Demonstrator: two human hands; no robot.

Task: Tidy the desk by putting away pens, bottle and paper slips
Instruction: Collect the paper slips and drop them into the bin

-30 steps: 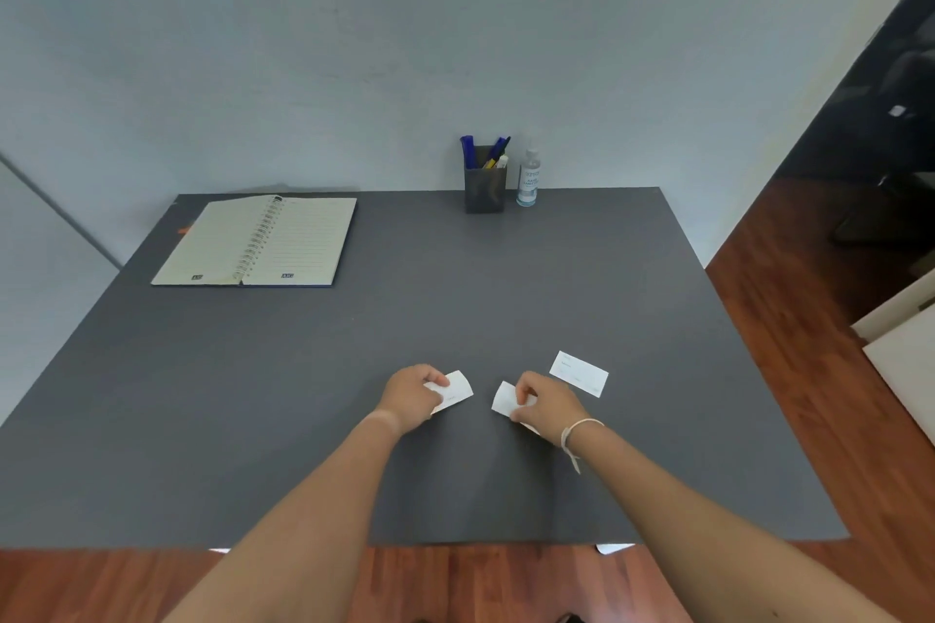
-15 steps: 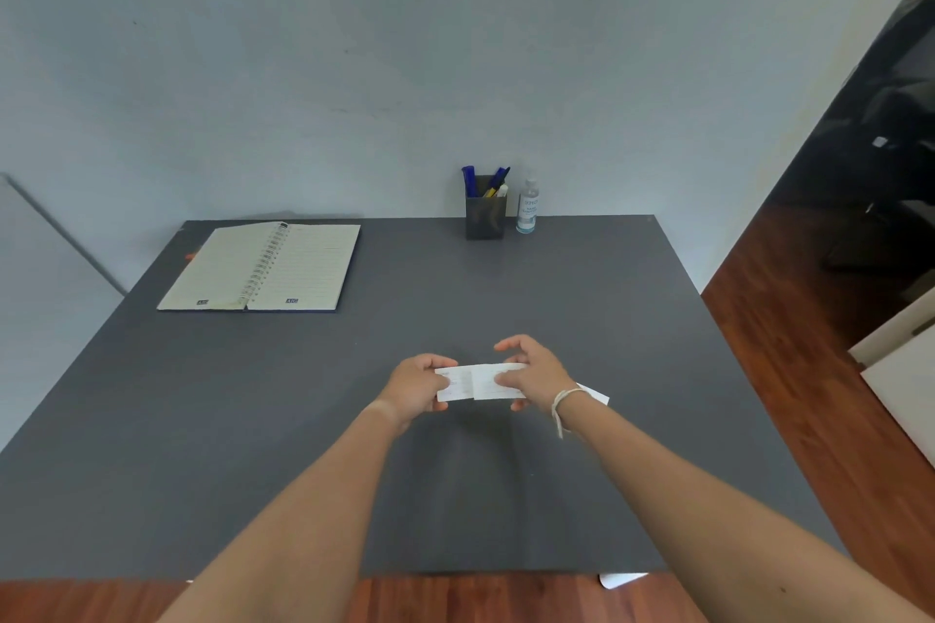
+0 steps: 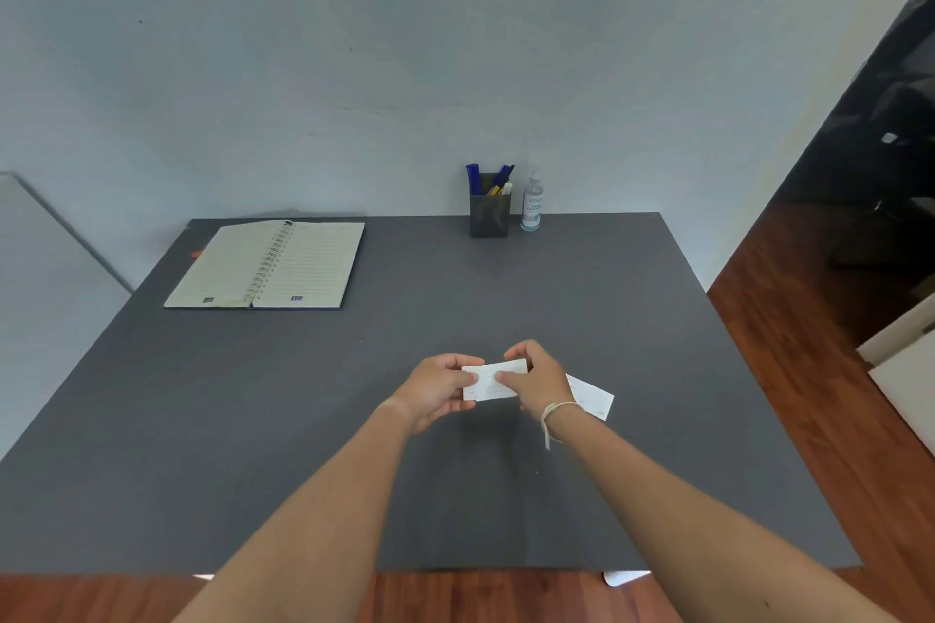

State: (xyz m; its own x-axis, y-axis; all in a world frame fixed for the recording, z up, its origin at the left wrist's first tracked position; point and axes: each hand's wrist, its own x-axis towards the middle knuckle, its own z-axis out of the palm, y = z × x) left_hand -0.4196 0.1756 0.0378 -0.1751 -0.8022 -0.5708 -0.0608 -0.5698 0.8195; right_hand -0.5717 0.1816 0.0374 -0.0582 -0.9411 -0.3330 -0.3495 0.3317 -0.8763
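Both hands hold white paper slips [image 3: 489,385] together just above the middle of the dark grey desk [image 3: 506,299]. My left hand [image 3: 436,387] pinches their left end, my right hand [image 3: 537,379] their right end, and the slips overlap into one stack. A third slip [image 3: 593,396] lies flat on the desk, partly hidden behind my right wrist. At the desk's far edge a dark pen holder [image 3: 489,214] stands with several pens [image 3: 498,180] in it, and a small clear bottle [image 3: 532,205] stands just to its right.
An open spiral notebook [image 3: 268,264] lies at the far left of the desk. The wall rises directly behind the desk. Wooden floor runs along the right and the near side, where white scraps [image 3: 625,576] show below the desk's front edge.
Each hand lifted a slip off the desk, then the hands came together. The two slips now overlap between them. The view has tilted up slightly.
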